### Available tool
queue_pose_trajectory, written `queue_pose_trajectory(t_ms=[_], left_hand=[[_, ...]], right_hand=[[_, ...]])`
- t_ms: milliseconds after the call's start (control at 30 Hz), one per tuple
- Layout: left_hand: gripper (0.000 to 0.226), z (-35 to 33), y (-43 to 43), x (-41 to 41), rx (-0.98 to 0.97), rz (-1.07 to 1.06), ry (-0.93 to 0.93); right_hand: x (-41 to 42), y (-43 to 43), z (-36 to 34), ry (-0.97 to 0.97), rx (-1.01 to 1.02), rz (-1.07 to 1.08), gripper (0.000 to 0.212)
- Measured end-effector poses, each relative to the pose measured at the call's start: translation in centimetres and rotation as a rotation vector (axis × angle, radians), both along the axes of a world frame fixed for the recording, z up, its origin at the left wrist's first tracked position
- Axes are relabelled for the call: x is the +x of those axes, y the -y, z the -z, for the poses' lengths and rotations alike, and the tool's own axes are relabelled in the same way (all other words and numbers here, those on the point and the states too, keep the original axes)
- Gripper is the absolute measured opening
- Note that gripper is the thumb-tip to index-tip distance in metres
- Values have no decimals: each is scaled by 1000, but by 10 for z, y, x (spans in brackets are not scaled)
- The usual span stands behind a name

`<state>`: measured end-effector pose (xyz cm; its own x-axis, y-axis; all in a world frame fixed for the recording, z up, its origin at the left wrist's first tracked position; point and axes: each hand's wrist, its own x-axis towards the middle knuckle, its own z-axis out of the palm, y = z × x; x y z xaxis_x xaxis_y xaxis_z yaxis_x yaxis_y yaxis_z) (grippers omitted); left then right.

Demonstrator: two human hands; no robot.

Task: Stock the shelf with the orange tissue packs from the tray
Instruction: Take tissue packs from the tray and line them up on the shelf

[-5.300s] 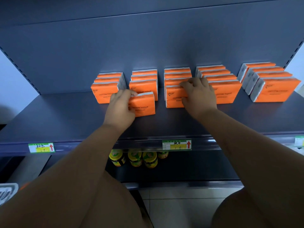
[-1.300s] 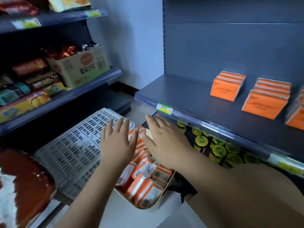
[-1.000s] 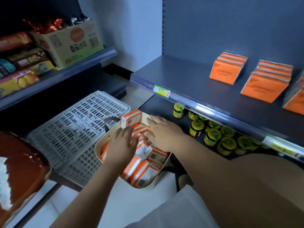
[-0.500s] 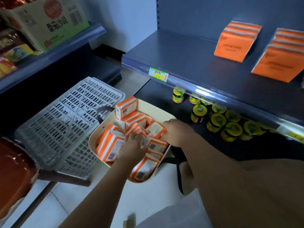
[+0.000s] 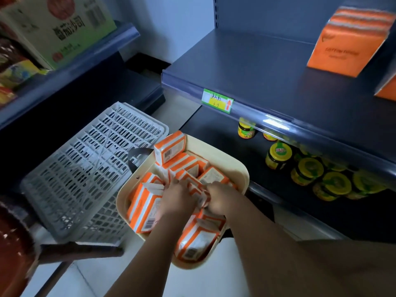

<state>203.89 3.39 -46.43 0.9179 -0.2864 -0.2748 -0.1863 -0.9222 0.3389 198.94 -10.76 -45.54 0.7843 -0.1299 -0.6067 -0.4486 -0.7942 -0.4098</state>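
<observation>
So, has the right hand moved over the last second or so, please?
Yes. The right hand has dropped from above the far end of the cream tray down among the packs at its middle.

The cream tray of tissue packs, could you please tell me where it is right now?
In the head view the tray sits low at centre, between the grey basket on its left and the yellow-lidded jars on its right.

Cream plastic tray [image 5: 241, 168] holding loose orange tissue packs [image 5: 169, 150], with the left hand [image 5: 177, 198] and right hand [image 5: 218, 200] side by side among them. Grey slotted plastic basket [image 5: 85, 168] just left of the tray. Behind and right, the dark metal shelf [image 5: 267, 71] carries standing shelved tissue packs [image 5: 342, 46], with yellow-lidded glass jars [image 5: 278, 157] on the board beneath.
</observation>
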Motion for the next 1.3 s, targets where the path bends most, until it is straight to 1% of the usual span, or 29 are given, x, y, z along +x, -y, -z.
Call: queue_pose_trajectory(t_ms=[67, 100, 167, 200, 267, 300, 333, 367, 400, 433, 500, 567, 633, 667, 700, 767, 800, 867, 933, 1000, 1033, 1100, 1133, 1200, 1267, 1300], left_hand=[[28, 2, 1, 2, 0, -20, -16], [23, 3, 2, 3, -10, -40, -29], [9, 0, 4, 8, -32, -84, -54], [9, -4, 4, 12, -59, -100, -74], [13, -14, 2, 20, -174, -182, -109], [17, -21, 1, 22, -287, -257, -140], [23, -29, 0, 24, -425, -338, -178], [29, -39, 0, 23, -583, -411, -218], [34, -50, 0, 21, -740, -463, -254], [35, -62, 1, 18, -894, -484, -275], [31, -89, 5, 11, -1151, -483, -274], [14, -115, 7, 5, -1333, -486, -253], [21, -135, 9, 3, -1398, -490, -175], [20, -143, 10, 3, -1370, -463, -81], [16, -149, 12, 3, -1319, -413, 57], [5, -162, 16, -1, -1177, -290, 354], [19, -170, 19, -4, -1124, -241, 468], [42, -188, 27, -14, -1105, -135, 587], [51, -205, 36, -23, -1135, -14, 638], [55, -217, 47, -31, -1168, 85, 615], [57, -222, 55, -33, -1184, 93, 580], [63, -226, 71, -36, -1219, 32, 478], [67, -229, 80, -39, -1239, 1, 404], [73, -231, 99, -45, -1338, -37, 193], [81, -232, 118, -55, -1430, -53, -38], [86, -232, 127, -60, -1447, -56, -107]], right_hand=[[7, 6, 0, -32, -19, 3, 38], [11, 9, 0, -65, -25, 8, 35], [13, 13, 0, -72, -14, 23, 33], [12, 15, -3, -49, 5, 7, 35], [14, 18, -15, 128, 9, -52, 37], [14, 21, -20, 219, 30, 10, 36], [14, 27, -23, 249, 22, 32, 34], [13, 31, -27, 241, 81, 131, 30], [15, 34, -36, 254, 192, 274, 23], [17, 38, -45, 298, 235, 366, 20], [19, 45, -68, 402, 363, 525, 23], [18, 51, -98, 463, 475, 662, 23], [15, 52, -126, 500, 546, 736, 31], [11, 51, -137, 514, 580, 769, 36], [8, 51, -146, 535, 629, 807, 36], [-1, 53, -164, 598, 740, 908, 20], [-6, 55, -172, 633, 799, 955, 15], [-18, 62, -186, 696, 878, 1055, 14], [-31, 70, -196, 740, 931, 1139, 13], [-45, 77, -207, 791, 954, 1227, 14], [-54, 81, -212, 819, 953, 1273, 13], [-73, 91, -220, 863, 914, 1361, 13], [-82, 96, -225, 895, 879, 1387, 15], [-104, 108, -234, 985, 824, 1413, 15], [-126, 123, -241, 1049, 797, 1425, 10], [-138, 131, -244, 1063, 795, 1432, 9]])
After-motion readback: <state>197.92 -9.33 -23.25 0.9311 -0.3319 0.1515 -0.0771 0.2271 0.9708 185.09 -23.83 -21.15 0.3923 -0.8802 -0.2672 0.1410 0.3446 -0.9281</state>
